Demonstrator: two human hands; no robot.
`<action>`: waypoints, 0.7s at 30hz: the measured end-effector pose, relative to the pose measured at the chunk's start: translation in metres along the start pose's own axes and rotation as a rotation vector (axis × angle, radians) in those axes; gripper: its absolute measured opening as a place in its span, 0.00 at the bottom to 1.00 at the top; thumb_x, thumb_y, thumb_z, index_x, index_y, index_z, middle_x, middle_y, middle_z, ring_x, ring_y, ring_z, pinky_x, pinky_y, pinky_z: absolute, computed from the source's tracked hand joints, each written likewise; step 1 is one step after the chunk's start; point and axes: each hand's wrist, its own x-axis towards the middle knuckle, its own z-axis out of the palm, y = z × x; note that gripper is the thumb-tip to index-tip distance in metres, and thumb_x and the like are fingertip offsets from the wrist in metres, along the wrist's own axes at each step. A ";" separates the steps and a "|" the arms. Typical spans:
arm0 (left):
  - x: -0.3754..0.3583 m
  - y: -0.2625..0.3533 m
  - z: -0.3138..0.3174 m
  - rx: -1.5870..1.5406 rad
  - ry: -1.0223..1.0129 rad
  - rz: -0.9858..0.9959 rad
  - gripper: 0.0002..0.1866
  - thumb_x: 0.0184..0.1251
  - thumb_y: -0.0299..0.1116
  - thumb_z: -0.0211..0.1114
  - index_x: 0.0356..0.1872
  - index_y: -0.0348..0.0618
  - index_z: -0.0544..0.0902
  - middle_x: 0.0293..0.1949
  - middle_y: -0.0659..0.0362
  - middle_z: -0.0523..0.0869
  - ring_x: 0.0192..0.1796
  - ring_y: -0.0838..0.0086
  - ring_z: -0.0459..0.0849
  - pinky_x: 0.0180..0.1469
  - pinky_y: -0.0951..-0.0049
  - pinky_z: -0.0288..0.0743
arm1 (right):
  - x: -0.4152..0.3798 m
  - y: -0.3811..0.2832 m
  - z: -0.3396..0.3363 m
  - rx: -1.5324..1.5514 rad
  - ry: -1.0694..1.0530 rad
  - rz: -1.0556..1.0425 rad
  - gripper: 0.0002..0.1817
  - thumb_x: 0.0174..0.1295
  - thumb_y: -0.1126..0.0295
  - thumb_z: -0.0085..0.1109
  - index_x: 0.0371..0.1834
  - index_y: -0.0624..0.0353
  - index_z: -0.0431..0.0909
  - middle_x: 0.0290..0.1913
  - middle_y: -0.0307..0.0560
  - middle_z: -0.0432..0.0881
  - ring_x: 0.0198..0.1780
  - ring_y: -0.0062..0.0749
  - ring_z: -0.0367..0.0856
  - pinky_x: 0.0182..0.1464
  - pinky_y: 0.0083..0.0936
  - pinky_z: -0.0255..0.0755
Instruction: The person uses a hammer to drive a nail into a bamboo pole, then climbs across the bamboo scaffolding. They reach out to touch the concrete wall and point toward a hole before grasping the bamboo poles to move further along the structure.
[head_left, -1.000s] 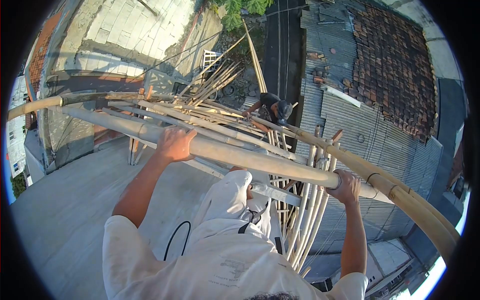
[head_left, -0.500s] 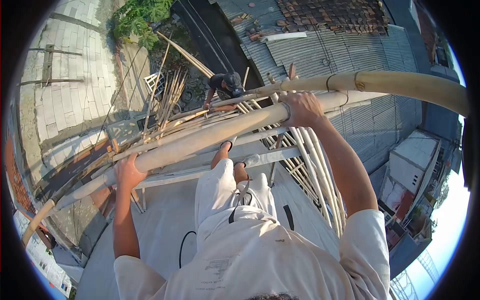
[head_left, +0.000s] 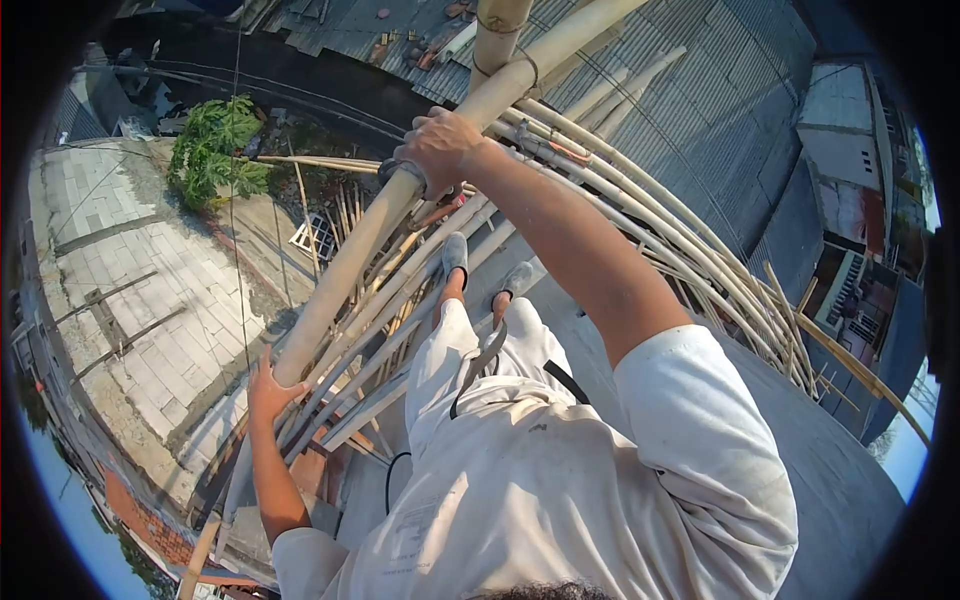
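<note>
A thick bamboo pole [head_left: 345, 255] slants across the view from lower left to upper right, in front of my body. My right hand [head_left: 440, 150] is wrapped over its upper part. Lower down, my left hand [head_left: 272, 392] grips the same pole, thumb on the near side. Beyond my right hand, another bamboo pole [head_left: 497, 38] meets it, and a thin dark tie loops around the thick pole there. Behind my right hand and the pole, a co-worker is mostly hidden.
My feet in grey shoes [head_left: 455, 252] stand high up beside several bamboo poles [head_left: 640, 220] curving away to the right. Below lie corrugated metal roofs [head_left: 700, 130], a pale block surface [head_left: 130, 330] and a green leafy tree [head_left: 215, 150]. A thin cable [head_left: 238, 200] hangs at left.
The thick pole has swung from nearly level to steeply slanted, its right part now farther away. My right hand has moved up and left with it; my left hand is lower. The view has turned.
</note>
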 end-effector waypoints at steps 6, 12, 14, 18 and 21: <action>0.032 0.098 -0.035 -0.097 0.199 0.377 0.59 0.36 0.50 0.81 0.74 0.47 0.59 0.68 0.42 0.69 0.69 0.48 0.69 0.68 0.52 0.65 | -0.096 -0.052 0.072 0.239 0.631 0.258 0.44 0.47 0.59 0.73 0.72 0.39 0.65 0.71 0.47 0.64 0.72 0.46 0.61 0.72 0.43 0.56; 0.051 0.171 -0.037 -0.118 0.182 0.468 0.56 0.40 0.49 0.80 0.73 0.48 0.60 0.66 0.42 0.72 0.65 0.46 0.73 0.65 0.52 0.68 | -0.301 -0.102 0.236 0.631 -0.214 0.839 0.34 0.54 0.55 0.68 0.65 0.51 0.73 0.58 0.52 0.78 0.62 0.48 0.75 0.62 0.43 0.70; 0.055 0.179 -0.029 -0.112 0.067 0.341 0.53 0.43 0.48 0.79 0.73 0.49 0.60 0.59 0.41 0.78 0.59 0.44 0.78 0.59 0.51 0.73 | -0.378 -0.119 0.266 0.767 -0.527 0.993 0.34 0.56 0.54 0.67 0.66 0.53 0.72 0.62 0.55 0.78 0.63 0.50 0.76 0.63 0.42 0.72; 0.069 0.171 -0.003 -0.093 0.202 0.322 0.43 0.45 0.47 0.78 0.66 0.50 0.70 0.46 0.42 0.86 0.49 0.46 0.84 0.50 0.50 0.78 | -0.469 -0.143 0.304 0.790 -0.670 1.178 0.34 0.58 0.53 0.66 0.67 0.53 0.72 0.62 0.55 0.77 0.63 0.50 0.76 0.63 0.41 0.72; 0.067 0.175 -0.004 -0.070 0.230 0.298 0.37 0.46 0.47 0.77 0.60 0.48 0.75 0.43 0.43 0.86 0.47 0.47 0.85 0.47 0.51 0.78 | -0.476 -0.150 0.313 0.854 -0.485 1.223 0.34 0.58 0.53 0.66 0.66 0.55 0.72 0.59 0.55 0.80 0.61 0.50 0.78 0.62 0.41 0.72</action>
